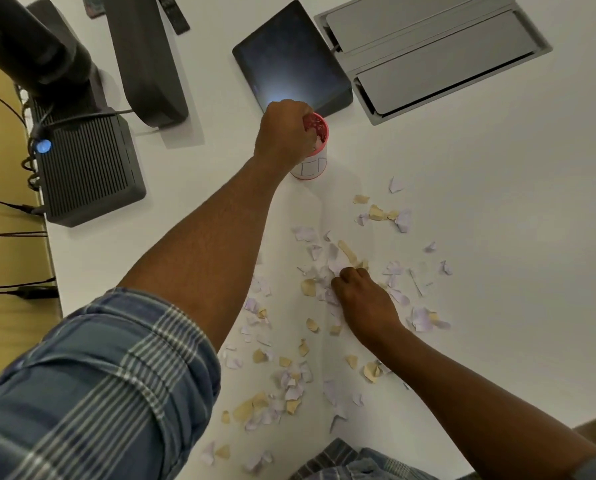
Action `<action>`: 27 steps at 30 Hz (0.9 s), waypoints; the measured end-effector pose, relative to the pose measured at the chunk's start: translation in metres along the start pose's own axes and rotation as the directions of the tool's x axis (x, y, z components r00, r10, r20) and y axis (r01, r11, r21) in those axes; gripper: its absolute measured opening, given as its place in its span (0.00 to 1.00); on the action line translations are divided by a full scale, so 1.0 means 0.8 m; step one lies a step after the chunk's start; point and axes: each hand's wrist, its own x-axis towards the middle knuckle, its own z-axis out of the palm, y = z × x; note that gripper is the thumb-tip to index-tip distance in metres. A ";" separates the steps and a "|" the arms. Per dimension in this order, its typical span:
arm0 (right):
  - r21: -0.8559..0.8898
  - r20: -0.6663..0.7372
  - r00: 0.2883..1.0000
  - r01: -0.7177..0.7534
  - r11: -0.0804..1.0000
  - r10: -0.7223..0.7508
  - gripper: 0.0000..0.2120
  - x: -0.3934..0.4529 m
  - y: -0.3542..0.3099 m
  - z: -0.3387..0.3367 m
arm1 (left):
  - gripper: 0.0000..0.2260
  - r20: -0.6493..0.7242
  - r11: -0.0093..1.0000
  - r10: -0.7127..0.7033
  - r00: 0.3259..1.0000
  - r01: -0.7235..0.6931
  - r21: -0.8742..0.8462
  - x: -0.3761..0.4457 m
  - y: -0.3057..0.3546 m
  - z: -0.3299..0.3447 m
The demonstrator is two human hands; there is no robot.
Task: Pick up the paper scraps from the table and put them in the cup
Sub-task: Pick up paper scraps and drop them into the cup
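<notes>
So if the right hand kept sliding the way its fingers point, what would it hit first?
The right hand points up the table, so it would likely first push into the scraps just past its knuckles. The cup lies farther along.

The left hand (pixel 284 136) reaches over the red-rimmed paper cup (pixel 313 152), fingers curled at its mouth; the right hand (pixel 362 299) rests curled on paper scraps (pixel 303 344) strewn across the white table (pixel 497 237).

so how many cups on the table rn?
1. A single cup with a red rim stands upright near the dark tablet; the left hand is over its mouth. The hand hides part of it, and nothing suggests a second cup.
</notes>
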 end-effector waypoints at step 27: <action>0.437 -0.257 0.953 -0.032 0.899 0.159 0.05 0.052 -0.008 -0.077 | 0.29 0.260 0.904 -0.319 0.911 0.210 0.371 -0.304 -0.129 0.030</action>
